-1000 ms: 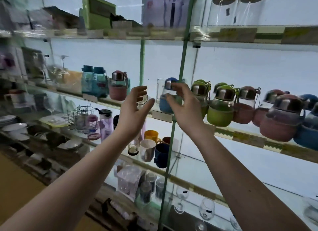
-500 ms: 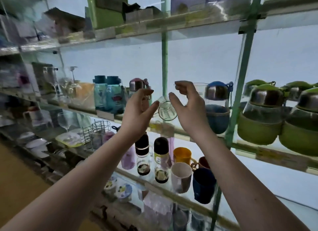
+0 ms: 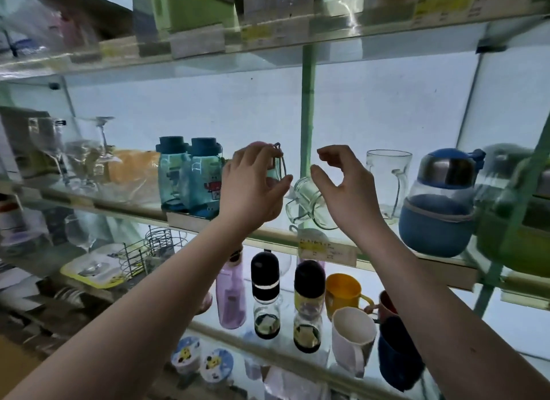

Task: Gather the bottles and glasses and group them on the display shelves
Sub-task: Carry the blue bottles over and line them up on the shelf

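While both hands are up at the middle glass shelf (image 3: 268, 237), here's the rundown, left to right:

Teal bottles (image 3: 190, 176): two, upright, side by side near the shelf's front edge, just left of the left hand.

Left hand (image 3: 253, 188): fingers pinched shut on a thin loop strap (image 3: 281, 161) of a bottle hidden behind the palm; pink cap barely peeks over the fingers.

Small glass mug (image 3: 309, 203): lying tipped over on the shelf, right between the two hands, mouth toward the front edge, long axis running front to back. It sits just beside the left thumb, and just left of and below the right thumb.

Right hand (image 3: 348, 191): open, fingers curled in a loose C, holding nothing. Can't tell if it brushes the mug.

Which hand's nearer: about even, but the right one's free, so I'd guess it takes the mug.

Tall glass mug (image 3: 387, 182): upright, just right of the right hand.

Blue bottle (image 3: 440, 206): upright, further right.
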A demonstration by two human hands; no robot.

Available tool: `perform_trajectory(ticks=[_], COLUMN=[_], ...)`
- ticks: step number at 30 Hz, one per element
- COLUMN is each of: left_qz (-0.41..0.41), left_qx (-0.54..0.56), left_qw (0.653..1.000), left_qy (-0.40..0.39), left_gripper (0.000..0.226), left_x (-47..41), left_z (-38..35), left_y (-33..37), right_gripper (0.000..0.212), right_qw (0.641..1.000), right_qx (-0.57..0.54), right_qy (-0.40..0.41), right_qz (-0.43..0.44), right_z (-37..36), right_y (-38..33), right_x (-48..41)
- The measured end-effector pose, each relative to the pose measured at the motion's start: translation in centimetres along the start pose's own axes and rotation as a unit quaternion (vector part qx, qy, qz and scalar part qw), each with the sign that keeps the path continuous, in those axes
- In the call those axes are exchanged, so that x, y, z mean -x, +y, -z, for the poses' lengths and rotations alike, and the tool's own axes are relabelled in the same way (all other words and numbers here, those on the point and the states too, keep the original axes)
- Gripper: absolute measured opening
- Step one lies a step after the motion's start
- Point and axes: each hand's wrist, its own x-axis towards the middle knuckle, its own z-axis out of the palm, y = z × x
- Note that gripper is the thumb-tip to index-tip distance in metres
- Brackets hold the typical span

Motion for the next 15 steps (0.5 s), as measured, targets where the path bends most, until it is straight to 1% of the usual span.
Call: perform_trajectory(ticks=[3, 6, 10, 12, 15], left_qz=[-0.032, -0.048, -0.018, -0.028, -0.042], left_qx=[-0.011, -0.019, -0.028, -0.009, 0.054], left_qw=[0.999, 0.998, 0.996, 0.997, 0.996], left_qy=[-0.008, -0.019, -0.082, -0.069, -0.048], left_gripper=[0.047, 0.056, 0.068, 0.062, 0.051], left_x=[-1.8, -3.9, -5.3, -5.1, -4.9], left_z=[-0.7, -1.6, -3.4, -3.7, -3.0], left_y=[-2.1, -3.8, -5.3, -5.9, -5.9], right_gripper=[0.028, 0.028, 0.026, 0.027, 0.027], right_qw=[0.999, 0.996, 0.992, 0.989, 0.987], right_qx=[0.027, 0.051, 0.076, 0.084, 0.091], right_qy=[0.023, 0.056, 0.088, 0.099, 0.108], right_qz=[-0.019, -0.041, -0.057, -0.064, -0.074], right_z=[-1.1, -2.1, -3.0, -3.4, -3.9], right_y=[-0.3, -0.7, -1.2, -1.4, -1.8], right_x=[-0.4, -0.7, 0.0, 0.6, 1.0])
